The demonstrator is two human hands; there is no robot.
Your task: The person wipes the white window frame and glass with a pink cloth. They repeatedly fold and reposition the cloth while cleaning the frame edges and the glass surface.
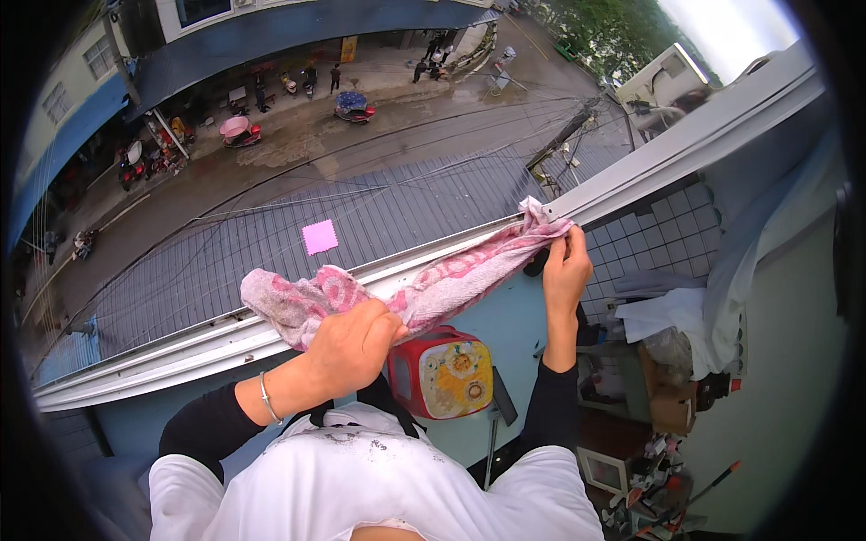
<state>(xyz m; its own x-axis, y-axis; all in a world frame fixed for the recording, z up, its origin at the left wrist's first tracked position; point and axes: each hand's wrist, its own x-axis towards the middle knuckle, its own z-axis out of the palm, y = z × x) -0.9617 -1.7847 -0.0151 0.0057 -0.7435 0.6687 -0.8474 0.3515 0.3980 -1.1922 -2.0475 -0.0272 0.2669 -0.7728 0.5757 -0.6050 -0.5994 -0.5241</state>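
A pink and white patterned cloth (460, 277) lies stretched along the white window track (237, 341). My left hand (355, 345), with a bracelet at the wrist, is closed on the cloth near its bunched left part, which hangs partly over the outer edge of the track. My right hand (568, 264) pinches the cloth's right end between thumb and fingers, beside the foot of the white window frame (609, 182). The tip of that end sticks up against the frame.
Below the track outside is a grey corrugated roof (419, 196) with a pink square on it, then a street. Indoors, a red and yellow box-shaped stool or container (453, 375) stands close to my body. Cloths, a cardboard box (673, 406) and clutter lie at the right.
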